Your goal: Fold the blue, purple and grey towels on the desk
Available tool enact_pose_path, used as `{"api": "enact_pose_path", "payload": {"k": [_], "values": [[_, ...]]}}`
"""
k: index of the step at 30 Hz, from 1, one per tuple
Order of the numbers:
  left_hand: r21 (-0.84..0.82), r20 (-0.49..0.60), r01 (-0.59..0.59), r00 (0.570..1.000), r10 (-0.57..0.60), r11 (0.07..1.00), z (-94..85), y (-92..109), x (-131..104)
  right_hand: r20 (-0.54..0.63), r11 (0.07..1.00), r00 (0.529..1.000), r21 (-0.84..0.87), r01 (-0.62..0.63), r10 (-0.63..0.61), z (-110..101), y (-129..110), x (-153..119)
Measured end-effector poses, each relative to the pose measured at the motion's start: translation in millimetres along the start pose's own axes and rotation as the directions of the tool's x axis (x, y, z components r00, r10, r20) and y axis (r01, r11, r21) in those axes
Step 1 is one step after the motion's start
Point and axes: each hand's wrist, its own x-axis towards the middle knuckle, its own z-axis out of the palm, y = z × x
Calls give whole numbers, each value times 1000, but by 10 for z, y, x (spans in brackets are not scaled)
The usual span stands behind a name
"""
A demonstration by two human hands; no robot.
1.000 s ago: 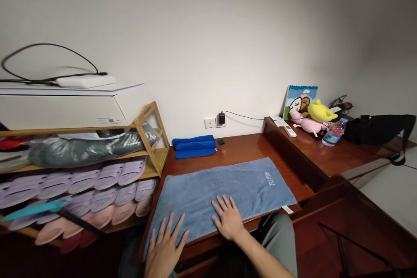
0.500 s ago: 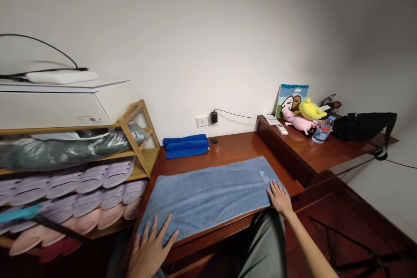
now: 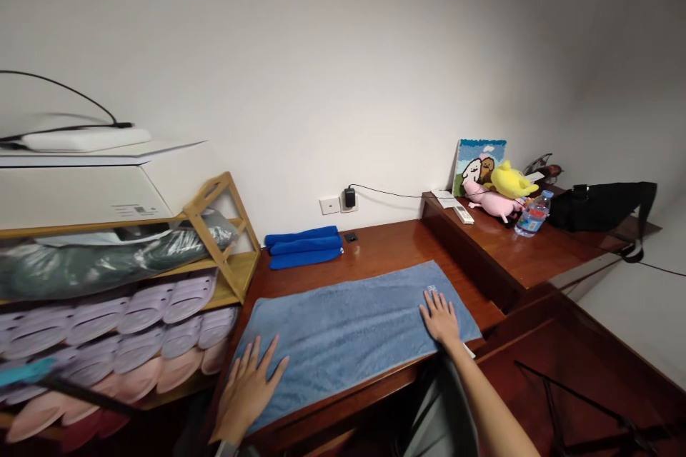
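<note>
A blue-grey towel [image 3: 348, 335] lies spread out over the wooden desk [image 3: 386, 246], with light creases and small pale lettering near its right end. My left hand [image 3: 249, 385] rests flat with spread fingers on the towel's near left corner. On the right part of the towel lies my right hand [image 3: 440, 318], palm down and fingers apart, partly covering the lettering. A small white tag [image 3: 469, 350] shows at the towel's near right edge. Behind the towel is a folded bright blue cloth [image 3: 304, 248].
A wooden rack [image 3: 236, 275] with rows of lilac and pink slippers [image 3: 144, 303] stands at left, a white box [image 3: 80, 193] on top. The raised ledge [image 3: 504, 250] at right bears plush toys, a water bottle [image 3: 533, 214], a remote [image 3: 463, 215] and a black bag [image 3: 600, 207].
My right hand has slid left and away from me across the towel, onto the lettering. My left hand has shifted slightly. The white tag has come into view.
</note>
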Motion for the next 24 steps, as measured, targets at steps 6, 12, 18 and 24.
{"api": "enact_pose_path", "payload": {"k": [6, 12, 18, 24], "values": [[-15, 38, 24, 999, -23, 1000, -103, -121, 138, -4, 997, 998, -36, -66, 66, -212, 308, 80], [-65, -135, -149, 981, 140, 987, -283, 140, 829, -109, 942, 940, 66, 330, -322, -272, -889, 274], [-54, -5, 8, 1000, -8, 999, -19, 85, 1208, -56, 851, 867, 173, 496, -494, 12, -1954, 479], [-21, 1, 87, 996, -87, 996, 187, -151, 1150, -61, 930, 937, 119, 348, -343, 98, -1459, 577]]}}
